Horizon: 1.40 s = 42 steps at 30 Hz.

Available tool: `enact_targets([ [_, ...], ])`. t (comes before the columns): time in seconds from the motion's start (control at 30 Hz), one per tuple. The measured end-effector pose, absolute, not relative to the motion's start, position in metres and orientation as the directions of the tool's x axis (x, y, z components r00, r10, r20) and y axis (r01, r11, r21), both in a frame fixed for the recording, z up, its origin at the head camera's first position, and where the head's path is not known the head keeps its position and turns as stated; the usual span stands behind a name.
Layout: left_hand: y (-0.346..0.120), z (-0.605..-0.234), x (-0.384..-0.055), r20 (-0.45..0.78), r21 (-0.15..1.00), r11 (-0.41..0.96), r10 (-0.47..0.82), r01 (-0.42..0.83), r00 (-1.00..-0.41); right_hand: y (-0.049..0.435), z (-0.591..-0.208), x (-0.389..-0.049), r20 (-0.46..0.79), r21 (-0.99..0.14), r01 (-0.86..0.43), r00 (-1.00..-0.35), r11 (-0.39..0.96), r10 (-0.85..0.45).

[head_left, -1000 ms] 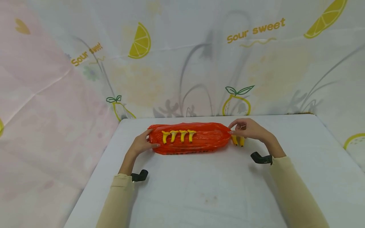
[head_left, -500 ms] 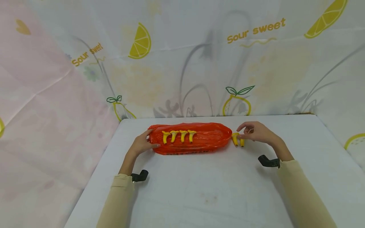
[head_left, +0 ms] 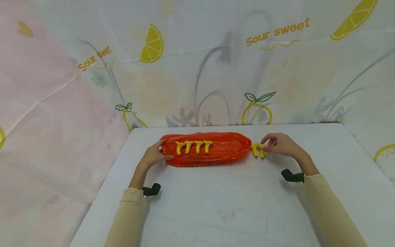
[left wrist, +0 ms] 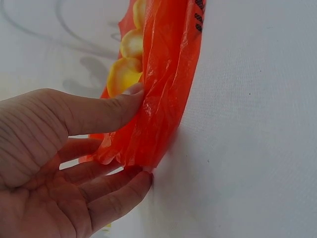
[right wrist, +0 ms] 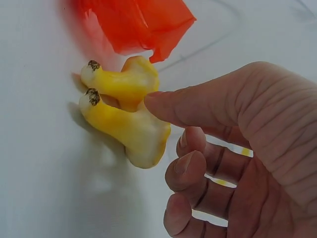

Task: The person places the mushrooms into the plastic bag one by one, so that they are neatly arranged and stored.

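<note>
A crinkled red plastic bag (head_left: 229, 147) lies lengthwise on the table, with several yellow trumpet-shaped mushrooms (head_left: 198, 146) in a row on its left half. At its left end my left hand (head_left: 152, 155) holds the bag, thumb (left wrist: 121, 106) on top beside a mushroom cap and the other fingers at the end of the plastic. Off the bag's right end, two more mushrooms lie side by side on the table. With thumb and forefinger, my right hand (head_left: 279, 144) pinches the cap of the right-hand one (right wrist: 126, 126); the forefinger is mostly hidden in the right wrist view.
The other loose mushroom (right wrist: 119, 84) lies between the pinched one and the bag. A white cloth covers the table (head_left: 222, 199), and a printed curtain (head_left: 197, 68) hangs behind its far edge. Each wrist carries a black camera (head_left: 152, 189).
My right hand has left the bag's right end and moved right and slightly down to the outer loose mushroom. The left hand has stayed on the bag.
</note>
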<state>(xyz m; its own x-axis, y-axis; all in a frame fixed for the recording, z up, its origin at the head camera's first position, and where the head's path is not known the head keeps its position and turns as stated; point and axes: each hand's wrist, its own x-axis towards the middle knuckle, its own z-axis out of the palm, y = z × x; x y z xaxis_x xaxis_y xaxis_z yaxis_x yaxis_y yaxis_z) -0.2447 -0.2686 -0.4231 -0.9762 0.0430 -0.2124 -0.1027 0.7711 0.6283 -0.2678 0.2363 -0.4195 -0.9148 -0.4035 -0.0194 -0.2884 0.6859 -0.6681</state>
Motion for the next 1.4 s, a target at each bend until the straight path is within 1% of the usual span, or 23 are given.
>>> enact_targets([
  [0.27, -0.268, -0.422, -0.245, -0.208, 0.631, 0.77, 0.045, -0.099, -0.977, 0.239, -0.419, -0.267, -0.003, -0.64, -0.31, -0.914, 0.703, -0.406],
  [0.5, -0.267, -0.423, -0.244, -0.226, 0.637, 0.76, 0.024, -0.129, -0.974, 0.243, -0.421, -0.267, -0.025, -0.627, -0.288, -0.921, 0.724, -0.388],
  [0.8, -0.266, -0.423, -0.244, -0.222, 0.626, 0.769, 0.023, -0.125, -0.975, 0.248, -0.421, -0.263, -0.015, -0.631, -0.288, -0.923, 0.72, -0.383],
  [1.2, -0.267, -0.421, -0.243, -0.215, 0.629, 0.769, 0.032, -0.113, -0.976, 0.25, -0.408, -0.258, 0.074, -0.614, -0.344, -0.921, 0.711, -0.382],
  [1.4, -0.267, -0.422, -0.243, -0.216, 0.623, 0.774, 0.036, -0.11, -0.976, 0.25, -0.397, -0.256, 0.088, -0.62, -0.337, -0.927, 0.709, -0.365],
])
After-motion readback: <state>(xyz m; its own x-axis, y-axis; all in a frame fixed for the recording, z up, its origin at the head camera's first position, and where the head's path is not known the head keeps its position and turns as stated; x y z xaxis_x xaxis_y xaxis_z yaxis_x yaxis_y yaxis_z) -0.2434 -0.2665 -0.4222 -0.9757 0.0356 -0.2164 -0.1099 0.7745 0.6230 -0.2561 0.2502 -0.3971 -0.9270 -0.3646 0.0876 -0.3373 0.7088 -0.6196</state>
